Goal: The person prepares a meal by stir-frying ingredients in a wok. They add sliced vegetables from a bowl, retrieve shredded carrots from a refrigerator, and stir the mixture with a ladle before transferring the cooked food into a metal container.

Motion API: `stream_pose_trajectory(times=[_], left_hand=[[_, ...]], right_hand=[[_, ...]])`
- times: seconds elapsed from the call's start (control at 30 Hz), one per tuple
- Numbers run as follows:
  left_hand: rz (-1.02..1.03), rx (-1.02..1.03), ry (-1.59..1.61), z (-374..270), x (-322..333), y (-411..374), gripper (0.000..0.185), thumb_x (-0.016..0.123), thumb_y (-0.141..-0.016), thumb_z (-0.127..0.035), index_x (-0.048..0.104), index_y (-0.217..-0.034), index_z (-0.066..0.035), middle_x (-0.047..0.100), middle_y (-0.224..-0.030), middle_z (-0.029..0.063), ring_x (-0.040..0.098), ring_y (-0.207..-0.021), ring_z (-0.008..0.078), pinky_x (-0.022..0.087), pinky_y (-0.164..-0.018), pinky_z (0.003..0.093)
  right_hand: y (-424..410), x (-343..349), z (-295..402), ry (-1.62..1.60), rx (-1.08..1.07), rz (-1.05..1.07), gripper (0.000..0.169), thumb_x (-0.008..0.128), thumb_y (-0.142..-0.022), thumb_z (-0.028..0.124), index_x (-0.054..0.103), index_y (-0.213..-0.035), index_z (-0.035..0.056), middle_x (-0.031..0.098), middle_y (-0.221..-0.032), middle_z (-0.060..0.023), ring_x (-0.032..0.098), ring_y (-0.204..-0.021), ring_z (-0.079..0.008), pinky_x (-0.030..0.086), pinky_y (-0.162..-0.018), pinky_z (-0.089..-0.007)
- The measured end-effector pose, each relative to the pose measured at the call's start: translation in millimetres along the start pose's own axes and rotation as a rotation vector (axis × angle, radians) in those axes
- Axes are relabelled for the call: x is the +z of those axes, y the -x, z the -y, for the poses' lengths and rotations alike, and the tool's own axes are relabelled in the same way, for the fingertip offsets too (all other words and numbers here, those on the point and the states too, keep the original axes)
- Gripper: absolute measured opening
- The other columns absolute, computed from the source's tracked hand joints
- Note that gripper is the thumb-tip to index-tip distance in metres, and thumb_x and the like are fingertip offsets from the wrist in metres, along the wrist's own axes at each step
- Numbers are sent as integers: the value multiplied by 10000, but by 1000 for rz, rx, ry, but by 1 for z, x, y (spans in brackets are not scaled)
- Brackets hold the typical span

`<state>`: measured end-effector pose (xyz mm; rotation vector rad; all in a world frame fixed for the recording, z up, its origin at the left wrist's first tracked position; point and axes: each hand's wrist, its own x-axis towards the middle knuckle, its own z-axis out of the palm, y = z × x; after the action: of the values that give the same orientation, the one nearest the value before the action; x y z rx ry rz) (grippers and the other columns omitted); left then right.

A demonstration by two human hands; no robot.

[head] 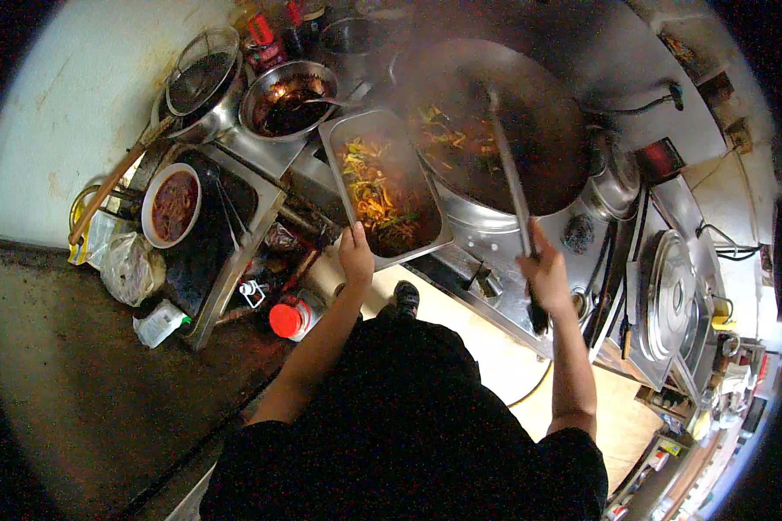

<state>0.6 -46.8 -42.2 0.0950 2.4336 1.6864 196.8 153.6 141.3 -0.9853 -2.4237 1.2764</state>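
Observation:
My left hand (356, 258) grips the near rim of a rectangular steel pan (436, 231), which is tilted beside the wok. Cooked food (370, 189) with yellow and green pieces and darker strands lies in the pan. In my right hand (547, 270) is the handle of a long metal cooking utensil (510, 156); its far end reaches into the large wok (547, 176). Steam blurs that end, so its shape is hard to tell. More of the food (444, 135) lies in the wok, mostly on the side toward the pan.
Left of the pan stand a metal bowl of dark sauce (290, 114), a wire strainer (203, 71) with a wooden handle, and a white bowl of red-brown sauce (174, 207). A red-lidded jar (290, 319) sits below. Round metal lids (671, 296) lie at the right.

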Motion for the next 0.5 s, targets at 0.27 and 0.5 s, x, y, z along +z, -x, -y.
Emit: stream_pose_trajectory(times=[0.27,0.5], left_hand=[[-38,102,93,-8,4,3,366,388,-910,-327,509,-889,18,496,-705,146,451,-623,258,371,-592,377],[26,16,36,-1,7,-5,375,382,-910,-337,492,-856,17,500,-719,148,467,-647,275,379,-606,376]], right_hand=[[-73,-36,-96,-241,376,100,293,507,-760,84,488,-1051,54,481,-573,-18,439,-405,-107,352,-340,-248],[-19,-9,-57,-1023,499,370,240,476,-799,149,432,-1025,80,403,-522,4,353,-333,-88,291,-299,-202]])
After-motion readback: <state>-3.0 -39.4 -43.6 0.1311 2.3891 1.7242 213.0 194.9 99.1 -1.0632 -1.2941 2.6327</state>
